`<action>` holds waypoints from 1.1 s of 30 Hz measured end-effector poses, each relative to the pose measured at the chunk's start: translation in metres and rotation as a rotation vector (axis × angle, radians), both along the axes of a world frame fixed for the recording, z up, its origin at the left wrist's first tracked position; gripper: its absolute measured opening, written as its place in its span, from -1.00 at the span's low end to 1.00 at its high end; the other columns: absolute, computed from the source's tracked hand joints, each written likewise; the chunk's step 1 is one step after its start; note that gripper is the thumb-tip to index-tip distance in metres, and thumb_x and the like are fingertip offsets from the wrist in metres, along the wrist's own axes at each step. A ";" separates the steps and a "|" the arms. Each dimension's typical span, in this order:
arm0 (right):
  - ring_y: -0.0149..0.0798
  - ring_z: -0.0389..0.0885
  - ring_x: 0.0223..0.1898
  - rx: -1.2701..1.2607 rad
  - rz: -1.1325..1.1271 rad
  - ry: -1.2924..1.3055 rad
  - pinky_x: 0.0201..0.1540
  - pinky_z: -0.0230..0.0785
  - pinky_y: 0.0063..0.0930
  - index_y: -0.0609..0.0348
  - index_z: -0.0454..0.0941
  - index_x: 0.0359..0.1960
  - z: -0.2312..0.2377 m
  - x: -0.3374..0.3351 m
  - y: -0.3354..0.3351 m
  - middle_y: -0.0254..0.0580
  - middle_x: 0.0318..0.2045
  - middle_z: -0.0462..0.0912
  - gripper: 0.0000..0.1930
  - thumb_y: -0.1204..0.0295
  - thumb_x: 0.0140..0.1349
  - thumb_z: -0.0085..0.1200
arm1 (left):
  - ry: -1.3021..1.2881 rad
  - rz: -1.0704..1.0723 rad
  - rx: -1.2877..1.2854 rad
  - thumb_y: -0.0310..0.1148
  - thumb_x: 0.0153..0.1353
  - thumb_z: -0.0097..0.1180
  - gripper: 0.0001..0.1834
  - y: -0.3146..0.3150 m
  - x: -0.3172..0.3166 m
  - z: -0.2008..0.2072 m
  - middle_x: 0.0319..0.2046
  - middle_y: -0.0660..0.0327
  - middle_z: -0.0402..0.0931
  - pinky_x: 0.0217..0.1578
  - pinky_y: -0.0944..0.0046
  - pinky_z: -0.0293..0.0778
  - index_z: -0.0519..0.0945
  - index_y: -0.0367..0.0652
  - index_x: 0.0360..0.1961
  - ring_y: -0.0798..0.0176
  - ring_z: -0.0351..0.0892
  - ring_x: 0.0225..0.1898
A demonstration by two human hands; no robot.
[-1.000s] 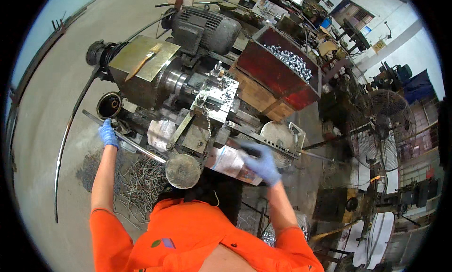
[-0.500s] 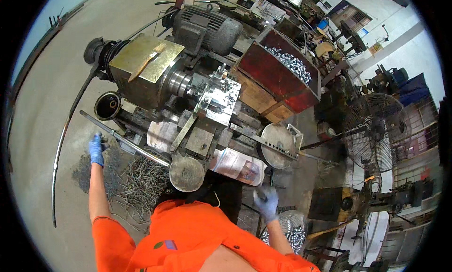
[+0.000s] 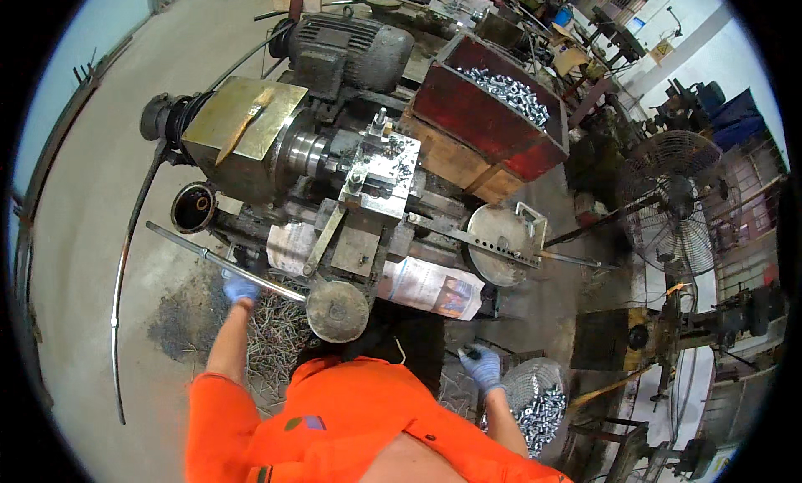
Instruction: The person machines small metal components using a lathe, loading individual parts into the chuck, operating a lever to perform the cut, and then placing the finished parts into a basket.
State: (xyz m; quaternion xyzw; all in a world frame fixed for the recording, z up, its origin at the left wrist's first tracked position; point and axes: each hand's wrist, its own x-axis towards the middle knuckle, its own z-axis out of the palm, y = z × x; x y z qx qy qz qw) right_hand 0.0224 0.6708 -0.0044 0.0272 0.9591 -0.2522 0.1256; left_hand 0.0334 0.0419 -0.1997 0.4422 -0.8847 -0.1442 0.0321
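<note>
My left hand point(image 3: 240, 288), in a blue glove, reaches in beside the long metal lever point(image 3: 225, 261) at the lathe's front. Its fingers are hidden in the dark area by the lever, so its grip does not show. On the other side, my right hand point(image 3: 480, 368), gloved too, hovers at the edge of a wire basket point(image 3: 535, 374) of small shiny metal parts. Its fingers are curled with dark tips; anything inside them is too small to make out. Between the hands stands the lathe, with its chuck point(image 3: 307, 155) and a tool block point(image 3: 380, 178) strewn with chips.
A brush point(image 3: 242, 130) lies on the brassy headstock cover point(image 3: 266, 99). Behind, a red bin point(image 3: 484, 119) of metal parts rests on wood beside a motor point(image 3: 351, 53). Metal shavings point(image 3: 280, 337) cover the floor at left. Handwheels point(image 3: 337, 310) project towards me; a fan point(image 3: 677, 199) stands right.
My left hand has moved right and inward from outside the lever to beneath it. My right hand has dropped slightly, still near the basket. The whole view has shifted a little.
</note>
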 end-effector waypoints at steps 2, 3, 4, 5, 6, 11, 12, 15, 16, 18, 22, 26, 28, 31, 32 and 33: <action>-0.26 0.62 -0.37 -0.076 0.021 0.043 -0.24 0.44 -0.46 0.28 0.60 -0.31 0.019 -0.009 -0.012 -0.06 -0.39 0.65 -0.66 0.27 -0.05 0.26 | -0.126 -0.139 -0.353 -0.10 0.12 -0.12 -0.61 -0.033 0.033 -0.026 -0.14 0.04 0.53 -0.10 0.05 0.42 0.55 -0.01 -0.12 -0.02 0.49 -0.07; -0.29 0.62 -0.38 -0.017 -0.068 0.129 -0.25 0.44 -0.47 0.30 0.60 -0.32 0.028 -0.009 0.001 -0.07 -0.40 0.66 -0.67 0.29 -0.05 0.27 | -0.321 -0.471 -0.030 -0.07 0.11 -0.12 -0.62 0.026 -0.033 0.090 -0.18 0.06 0.56 -0.14 0.03 0.43 0.59 0.00 -0.18 -0.01 0.53 -0.13; -0.36 0.60 -0.43 -0.151 -0.005 0.154 -0.30 0.43 -0.52 0.33 0.60 -0.35 0.026 -0.015 0.007 -0.12 -0.44 0.66 -0.69 0.34 -0.05 0.28 | -0.416 -0.483 -0.058 -0.05 0.08 -0.10 -0.61 -0.004 -0.012 0.098 -0.22 0.08 0.57 -0.17 0.04 0.45 0.61 -0.01 -0.22 0.00 0.55 -0.15; -0.40 0.57 -0.49 -0.133 -0.001 0.142 -0.35 0.42 -0.54 0.33 0.60 -0.37 0.040 -0.024 0.003 -0.16 -0.48 0.66 -0.72 0.36 -0.04 0.28 | -0.505 -0.512 -0.079 -0.02 0.05 -0.07 -0.61 -0.029 0.001 0.099 -0.26 0.09 0.58 -0.21 0.05 0.46 0.63 -0.01 -0.27 0.01 0.56 -0.18; -0.35 0.59 -0.49 -0.167 -0.027 0.189 -0.35 0.43 -0.51 0.31 0.60 -0.36 0.057 -0.032 0.000 -0.11 -0.49 0.65 -0.70 0.31 -0.04 0.26 | -0.509 -0.497 -0.068 -0.07 0.05 -0.06 -0.64 -0.014 -0.012 0.127 -0.28 0.10 0.59 -0.21 0.04 0.47 0.63 -0.05 -0.30 0.01 0.56 -0.18; -0.32 0.62 -0.48 -0.152 0.065 0.415 -0.38 0.44 -0.48 0.24 0.62 -0.37 0.147 -0.100 -0.048 -0.06 -0.50 0.64 -0.72 0.27 -0.03 0.25 | -0.275 -0.328 0.000 -0.11 0.04 0.03 -0.65 -0.017 0.013 0.101 -0.24 0.02 0.56 -0.17 0.04 0.45 0.61 -0.09 -0.26 0.00 0.55 -0.16; -0.25 0.61 -0.50 -0.115 0.164 0.437 -0.38 0.43 -0.46 0.23 0.62 -0.37 0.162 -0.117 -0.065 -0.07 -0.51 0.63 -0.72 0.27 -0.03 0.25 | -0.274 -0.368 0.028 -0.09 0.03 0.04 -0.63 -0.030 0.026 0.102 -0.24 0.01 0.56 -0.16 0.06 0.44 0.60 -0.10 -0.24 0.00 0.55 -0.16; -0.07 0.58 -0.44 -0.199 0.453 0.642 -0.27 0.42 -0.33 0.17 0.63 -0.35 0.224 -0.152 -0.149 -0.06 -0.49 0.62 -0.67 0.17 -0.03 0.21 | -0.165 -0.310 0.167 -0.07 0.05 0.08 -0.58 -0.035 0.036 0.171 -0.29 -0.03 0.56 -0.17 0.12 0.44 0.55 -0.10 -0.13 0.02 0.57 -0.23; -0.05 0.57 -0.36 -0.240 0.568 0.656 -0.19 0.38 -0.29 0.16 0.63 -0.34 0.231 -0.164 -0.176 -0.04 -0.43 0.62 -0.65 0.14 -0.02 0.19 | -0.111 -0.223 0.182 -0.09 0.07 0.08 -0.59 -0.045 0.044 0.200 -0.32 -0.03 0.57 -0.20 0.13 0.45 0.55 -0.10 -0.12 0.04 0.58 -0.28; -0.06 0.55 -0.26 -0.254 0.748 0.763 -0.10 0.35 -0.25 0.14 0.63 -0.35 0.238 -0.187 -0.230 -0.06 -0.36 0.62 -0.68 0.16 -0.02 0.18 | 0.383 -0.093 0.368 -0.16 0.16 0.00 -0.65 -0.051 0.058 0.276 -0.44 0.01 0.57 -0.35 0.17 0.46 0.54 -0.11 -0.11 0.14 0.57 -0.42; -0.03 0.52 -0.16 0.134 0.994 0.665 0.00 0.25 -0.19 0.10 0.63 -0.33 0.226 -0.220 -0.334 -0.04 -0.30 0.61 -0.52 -0.07 0.00 0.02 | 0.372 -0.068 -0.409 -0.06 0.24 -0.12 -0.61 -0.115 0.111 0.338 -0.41 -0.04 0.56 -0.36 0.09 0.43 0.55 -0.12 -0.17 -0.02 0.55 -0.39; -0.01 0.55 -0.19 0.383 0.999 0.372 -0.04 0.29 -0.20 0.19 0.61 -0.30 0.213 -0.230 -0.389 0.01 -0.28 0.61 -0.37 -0.19 -0.06 -0.01 | 0.012 0.222 -0.291 0.12 0.19 -0.15 -0.49 -0.156 0.169 0.293 -0.37 -0.04 0.55 -0.32 0.01 0.41 0.56 -0.13 -0.26 -0.10 0.54 -0.33; -0.03 0.56 -0.19 0.372 1.009 0.376 -0.06 0.33 -0.21 0.19 0.61 -0.30 0.216 -0.230 -0.392 0.00 -0.31 0.62 -0.38 -0.18 -0.04 -0.01 | 0.041 0.254 -0.319 0.19 0.12 -0.12 -0.43 -0.079 0.147 0.302 -0.37 -0.05 0.55 -0.30 -0.01 0.40 0.55 -0.15 -0.31 -0.11 0.54 -0.32; -0.02 0.56 -0.21 0.355 0.976 0.378 -0.07 0.35 -0.22 0.20 0.61 -0.32 0.205 -0.227 -0.388 0.01 -0.34 0.62 -0.39 -0.17 -0.05 -0.01 | 0.035 0.291 -0.194 0.19 0.07 -0.05 -0.45 0.001 0.131 0.318 -0.38 -0.06 0.54 -0.29 -0.02 0.41 0.54 -0.16 -0.38 -0.11 0.54 -0.32; -0.02 0.56 -0.21 0.347 0.960 0.391 -0.07 0.36 -0.22 0.20 0.62 -0.34 0.207 -0.228 -0.388 0.01 -0.35 0.62 -0.39 -0.17 -0.05 0.00 | 0.022 0.305 -0.171 0.17 0.06 -0.02 -0.46 0.013 0.124 0.323 -0.38 -0.06 0.55 -0.30 -0.02 0.41 0.54 -0.17 -0.40 -0.11 0.54 -0.32; -0.02 0.56 -0.21 0.317 0.958 0.385 -0.07 0.36 -0.22 0.20 0.62 -0.34 0.207 -0.226 -0.388 0.01 -0.35 0.62 -0.40 -0.16 -0.05 0.00 | 0.043 0.314 -0.212 0.15 0.05 0.00 -0.48 0.012 0.127 0.323 -0.39 -0.06 0.55 -0.30 -0.02 0.41 0.53 -0.17 -0.41 -0.12 0.54 -0.32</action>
